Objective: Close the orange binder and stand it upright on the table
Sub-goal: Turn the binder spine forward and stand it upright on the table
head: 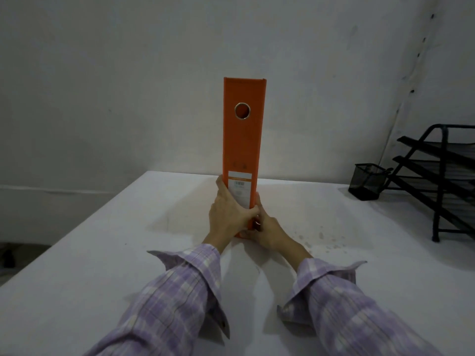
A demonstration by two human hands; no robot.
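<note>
Broadly, a wide white table [102,265] with a matte, slightly stained top is seen against a plain pale wall, and the orange binder [243,140] is stood on it near the middle, its long axis running straight up. The spine is turned toward the camera, with a metal-rimmed finger hole high up and a white label low down; the covers appear shut, and the board looks stiff and smooth. The base is flanked by both hands. The left hand [227,214] is wrapped around the lower left edge, thumb laid across the spine. The right hand [267,231] is pressed lower against the right side near the foot, fingers curled, partly hidden. Neither hand is clearly nearer. Release is judged to turn on the binder staying vertical. A black wire tray rack [437,173] and a mesh pen cup [366,181] are set well apart at the right.
</note>
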